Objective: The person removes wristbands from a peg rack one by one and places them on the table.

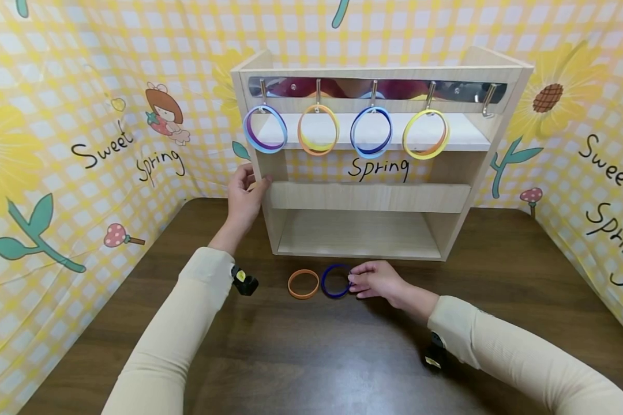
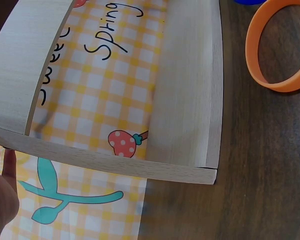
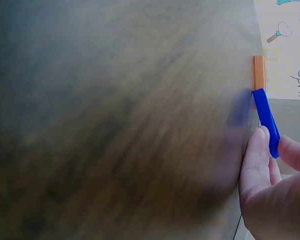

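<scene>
My left hand (image 1: 245,199) grips the left side panel of a pale wooden shelf rack (image 1: 368,197), thumb at the front edge. In the left wrist view only part of that hand shows, at the lower left. My right hand (image 1: 378,281) pinches the right side of a dark blue silicone wristband (image 1: 323,286) between thumb and fingers. The right wrist view shows this band tilted, its gripped end raised off the dark table. Beside it on the left, an orange wristband (image 1: 303,297) lies flat on the table, its edge close to the blue one.
Along the rack's top runs a shiny metal strip (image 1: 342,88) with several hooks. Paired wristbands hang on most of them, such as an orange and yellow pair (image 1: 299,129); the rightmost hook (image 1: 488,101) is bare. A yellow checked cloth (image 1: 197,57) encloses the table's back and sides.
</scene>
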Available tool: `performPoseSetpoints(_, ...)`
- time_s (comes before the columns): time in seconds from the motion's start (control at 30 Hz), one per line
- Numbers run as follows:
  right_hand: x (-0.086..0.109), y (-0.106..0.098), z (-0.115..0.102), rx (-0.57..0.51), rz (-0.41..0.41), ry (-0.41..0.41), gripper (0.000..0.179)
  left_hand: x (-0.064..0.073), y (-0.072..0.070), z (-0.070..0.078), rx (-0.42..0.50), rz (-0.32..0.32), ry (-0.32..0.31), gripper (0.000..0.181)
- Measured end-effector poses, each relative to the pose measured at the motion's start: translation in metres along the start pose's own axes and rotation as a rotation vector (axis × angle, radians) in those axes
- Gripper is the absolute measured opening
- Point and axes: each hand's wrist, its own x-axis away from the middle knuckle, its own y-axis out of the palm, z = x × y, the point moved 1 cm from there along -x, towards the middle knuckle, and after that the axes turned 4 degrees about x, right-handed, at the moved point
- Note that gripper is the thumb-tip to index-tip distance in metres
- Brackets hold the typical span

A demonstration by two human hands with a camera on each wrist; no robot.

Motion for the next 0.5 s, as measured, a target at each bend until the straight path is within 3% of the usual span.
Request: performPoseSetpoints(0.5, -0.0003, 0.0048, 0.0003, 0.091, 0.066, -0.039, 0.032, -0.0001, -0.0006, -0.0007, -0.004, -0.011, -0.001, 0.032)
